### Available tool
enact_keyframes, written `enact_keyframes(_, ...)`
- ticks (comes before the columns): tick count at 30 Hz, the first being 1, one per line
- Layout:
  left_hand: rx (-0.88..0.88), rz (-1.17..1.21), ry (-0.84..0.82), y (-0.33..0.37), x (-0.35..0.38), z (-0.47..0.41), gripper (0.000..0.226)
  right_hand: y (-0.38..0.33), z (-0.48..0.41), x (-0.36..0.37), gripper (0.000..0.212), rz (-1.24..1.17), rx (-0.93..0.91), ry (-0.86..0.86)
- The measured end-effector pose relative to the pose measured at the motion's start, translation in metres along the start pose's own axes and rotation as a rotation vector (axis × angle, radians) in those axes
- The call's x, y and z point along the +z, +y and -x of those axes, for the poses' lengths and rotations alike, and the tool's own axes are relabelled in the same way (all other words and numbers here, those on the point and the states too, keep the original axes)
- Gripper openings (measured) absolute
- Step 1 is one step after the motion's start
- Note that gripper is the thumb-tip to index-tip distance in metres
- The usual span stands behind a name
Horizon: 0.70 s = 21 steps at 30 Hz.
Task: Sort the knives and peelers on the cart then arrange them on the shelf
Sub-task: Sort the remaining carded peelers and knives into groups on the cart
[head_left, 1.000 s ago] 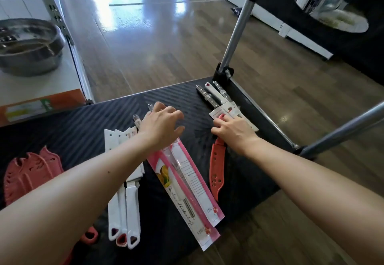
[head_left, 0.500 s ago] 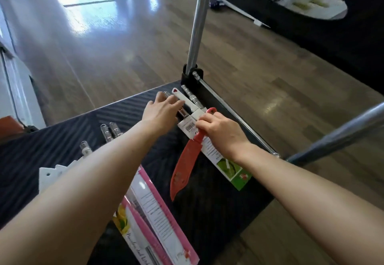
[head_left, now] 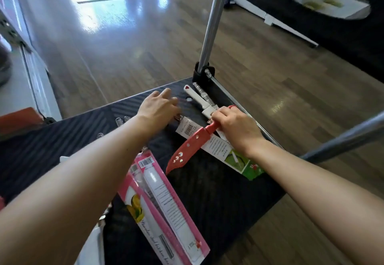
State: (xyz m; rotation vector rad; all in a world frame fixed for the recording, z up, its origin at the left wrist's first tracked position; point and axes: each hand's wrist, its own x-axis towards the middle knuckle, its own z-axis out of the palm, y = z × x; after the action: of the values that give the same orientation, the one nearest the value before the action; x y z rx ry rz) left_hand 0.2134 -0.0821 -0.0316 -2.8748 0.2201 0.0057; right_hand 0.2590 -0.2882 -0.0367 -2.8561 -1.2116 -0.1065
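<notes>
Head view, nearest first: two pink carded knives [head_left: 166, 206] lie side by side on the black ribbed cart [head_left: 218, 192], overhanging its near edge, paired presumably because they are the same kind.

Beyond them, the right grip [head_left: 234, 127] is clenched round the handle of a red knife [head_left: 191, 146], whose perforated blade slants back toward the person with its tip low over the deck. Holding it by the handle keeps fingers off the edge, and the slant suggests it is being drawn out of the mixed pile. Under that wrist lies a green-carded pack [head_left: 234, 156], partly covered.

To the left, the left grip [head_left: 160, 107] sits palm down over the metal end of a barcode-carded peeler [head_left: 187, 128]. Its fingers are blurred, so I cannot tell whether it is grasping the pack or only steadying it.

Farther back, at the cart's far corner beside the upright post [head_left: 214, 21], a white-handled knife [head_left: 197, 98] and a ridged metal handle [head_left: 202, 92] lie together, touching. Sorting looks well short of done, and no shelf work has begun.
</notes>
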Motion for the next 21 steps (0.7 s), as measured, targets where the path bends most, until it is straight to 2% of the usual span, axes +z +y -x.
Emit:
enact_keyframes(6, -0.141, 0.043, 0.029, -0.021, -0.018, 0.041, 0.028, -0.013, 0.008, -0.027, 0.025, 0.106, 0.05, -0.062)
enact_keyframes(11, -0.404, 0.125, 0.058, -0.029, -0.023, 0.08, 0.023, -0.017, 0.011, -0.049, 0.02, 0.142, 0.247, -0.017)
enact_keyframes(13, -0.536, 0.243, 0.058, -0.026, -0.023, 0.094, 0.024, -0.026, 0.014, -0.053, 0.02, 0.127, 0.291, -0.053)
enact_keyframes(17, -0.807, 0.523, -0.052, -0.022, -0.024, 0.117, 0.023, -0.053, 0.015, -0.051, 0.026, 0.114, 0.241, -0.144)
enact_keyframes(21, -0.931, 0.827, -0.126, -0.021, -0.029, 0.135, 0.025, -0.072, 0.011, -0.047, 0.038, 0.035, 0.309, -0.188)
